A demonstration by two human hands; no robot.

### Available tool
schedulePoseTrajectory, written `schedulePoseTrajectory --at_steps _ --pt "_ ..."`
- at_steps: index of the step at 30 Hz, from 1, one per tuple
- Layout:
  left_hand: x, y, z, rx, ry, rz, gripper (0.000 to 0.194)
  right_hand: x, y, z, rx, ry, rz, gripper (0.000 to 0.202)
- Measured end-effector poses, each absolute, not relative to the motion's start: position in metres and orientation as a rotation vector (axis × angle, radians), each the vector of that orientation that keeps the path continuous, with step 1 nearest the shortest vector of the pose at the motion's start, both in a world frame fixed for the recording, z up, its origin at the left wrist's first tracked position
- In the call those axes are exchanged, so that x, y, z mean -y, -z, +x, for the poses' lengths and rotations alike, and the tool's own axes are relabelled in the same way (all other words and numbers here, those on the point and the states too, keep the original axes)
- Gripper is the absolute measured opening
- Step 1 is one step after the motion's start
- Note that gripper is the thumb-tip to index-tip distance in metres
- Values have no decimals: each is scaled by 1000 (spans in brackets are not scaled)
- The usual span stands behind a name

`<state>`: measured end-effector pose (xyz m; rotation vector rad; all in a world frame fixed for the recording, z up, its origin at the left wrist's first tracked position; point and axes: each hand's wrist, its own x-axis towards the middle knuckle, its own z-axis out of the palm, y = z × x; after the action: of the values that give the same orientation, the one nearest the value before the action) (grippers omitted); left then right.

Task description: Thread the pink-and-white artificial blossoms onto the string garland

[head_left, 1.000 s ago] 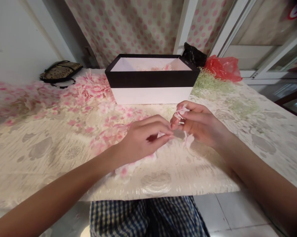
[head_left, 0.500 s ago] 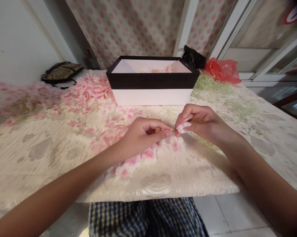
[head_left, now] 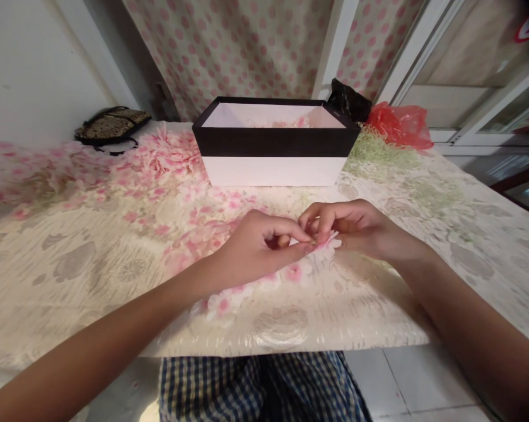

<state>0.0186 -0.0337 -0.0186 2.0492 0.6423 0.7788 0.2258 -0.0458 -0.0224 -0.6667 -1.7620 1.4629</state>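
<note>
My left hand (head_left: pixel 258 246) and my right hand (head_left: pixel 352 225) meet fingertip to fingertip just above the table. Both pinch a small pink-and-white fabric flower petal (head_left: pixel 328 241) between them. More loose petals (head_left: pixel 290 272) lie on the cloth right under my left hand. A black-and-white open box (head_left: pixel 273 153) stands behind my hands, with a few pink petals inside it. A large spread of pink petals (head_left: pixel 159 161) covers the table to the left of the box.
A cream patterned tablecloth (head_left: pixel 92 275) covers the table. A dark patterned pouch (head_left: pixel 110 124) lies at the back left. Pale green shreds (head_left: pixel 378 153), a red plastic bag (head_left: pixel 400 123) and a black bag (head_left: pixel 347 101) sit at the back right. The table's front edge is near my lap.
My right hand has come down and turned its fingers towards the cloth, carrying the petal lower. My left hand has closed its fingertips onto the same petal.
</note>
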Motion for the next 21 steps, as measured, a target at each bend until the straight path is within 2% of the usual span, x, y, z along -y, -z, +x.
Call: schedulePoseTrajectory --at_steps 14,17,21 --pt "38 18 18 -561 -671 2207 16 49 22 226 1836 -1547 -703 5" --pt "39 19 18 -533 -652 2224 21 52 18 224 1872 -1536 -754 5" --pt "39 22 18 -581 -670 2239 17 56 11 222 1949 -1430 -850 6"
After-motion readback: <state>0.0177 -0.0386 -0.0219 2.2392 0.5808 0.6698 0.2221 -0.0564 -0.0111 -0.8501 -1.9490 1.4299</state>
